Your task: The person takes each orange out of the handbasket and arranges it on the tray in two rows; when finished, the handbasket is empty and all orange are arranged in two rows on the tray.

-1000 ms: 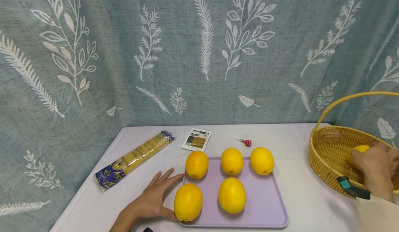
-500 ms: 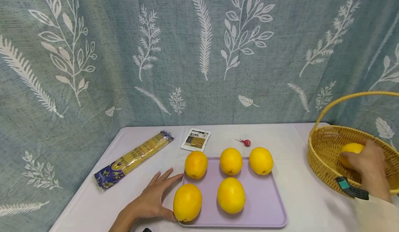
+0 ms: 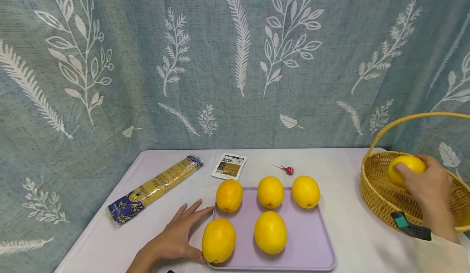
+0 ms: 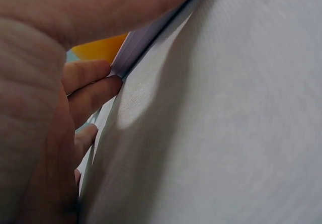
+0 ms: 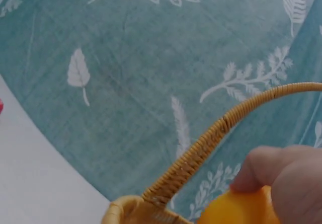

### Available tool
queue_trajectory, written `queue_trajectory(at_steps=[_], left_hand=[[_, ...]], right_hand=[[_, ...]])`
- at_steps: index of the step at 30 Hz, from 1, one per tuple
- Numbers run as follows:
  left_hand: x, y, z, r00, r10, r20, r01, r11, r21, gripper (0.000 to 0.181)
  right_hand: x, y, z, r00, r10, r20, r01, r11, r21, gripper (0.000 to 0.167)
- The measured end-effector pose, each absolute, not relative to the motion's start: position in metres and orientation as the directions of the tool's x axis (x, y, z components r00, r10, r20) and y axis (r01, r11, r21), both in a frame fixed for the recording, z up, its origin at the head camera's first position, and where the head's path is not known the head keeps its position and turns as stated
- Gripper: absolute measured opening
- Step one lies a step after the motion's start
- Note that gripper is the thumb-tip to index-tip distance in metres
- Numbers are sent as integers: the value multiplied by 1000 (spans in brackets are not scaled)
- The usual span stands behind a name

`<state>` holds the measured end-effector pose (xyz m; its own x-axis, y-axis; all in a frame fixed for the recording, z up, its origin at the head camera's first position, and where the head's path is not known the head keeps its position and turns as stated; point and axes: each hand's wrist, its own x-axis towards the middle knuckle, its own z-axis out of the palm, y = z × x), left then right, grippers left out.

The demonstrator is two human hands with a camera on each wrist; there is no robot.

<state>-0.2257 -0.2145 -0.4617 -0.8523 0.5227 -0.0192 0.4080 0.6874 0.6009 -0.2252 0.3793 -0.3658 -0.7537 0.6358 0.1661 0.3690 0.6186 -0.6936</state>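
A wicker basket (image 3: 380, 201) with an arched handle stands at the right of the table. Over its opening my right hand (image 3: 429, 183) grips a yellow-orange orange (image 3: 411, 165); in the right wrist view, the thumb lies against that orange (image 5: 236, 209). A lavender tray (image 3: 301, 240) bears several similar oranges, one of them (image 3: 219, 240) at its near left corner. My left hand (image 3: 178, 234) rests at the tray's left edge with fingers spread. In the left wrist view, fingertips (image 4: 114, 83) touch the tray's side (image 4: 138, 45).
Behind the tray lie a white-edged flat packet (image 3: 229, 166) and a red lollipop (image 3: 289, 170). A long pack of spaghetti (image 3: 154, 189) lies slanted at the left. A green leaf-patterned curtain (image 3: 235, 61) hangs behind the white-covered table.
My right hand has lifted the orange from inside the basket, up and leftward towards the rim. The left hand has stayed at the tray's edge.
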Motion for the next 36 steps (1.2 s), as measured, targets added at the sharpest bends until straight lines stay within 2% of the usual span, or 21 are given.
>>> queue_trajectory(at_steps=[4, 9, 16, 23, 28, 36], left_hand=[[-226, -214, -463, -850, 526, -27, 407, 689, 600, 116], [-227, -216, -466, -839, 545, 9, 440, 666, 602, 115], [-228, -217, -470, -796, 594, 114, 536, 606, 588, 111], [-227, -213, -470, -817, 571, 77, 515, 663, 543, 115], [-224, -211, -467, -845, 534, 32, 462, 699, 546, 115], [-224, -209, -463, -846, 532, 26, 463, 709, 532, 116]], right_hand=[[-226, 372, -367, -750, 640, 166, 309, 562, -767, 73], [-227, 363, -363, -784, 591, 189, 223, 553, -803, 72], [-225, 344, -356, -883, 400, 245, 49, 599, -799, 66], [-228, 321, -359, -949, 210, 235, -74, 576, -814, 64], [-232, 309, -361, -969, 125, 213, -109, 558, -823, 61], [-237, 297, -361, -995, -15, 94, -90, 486, -869, 57]])
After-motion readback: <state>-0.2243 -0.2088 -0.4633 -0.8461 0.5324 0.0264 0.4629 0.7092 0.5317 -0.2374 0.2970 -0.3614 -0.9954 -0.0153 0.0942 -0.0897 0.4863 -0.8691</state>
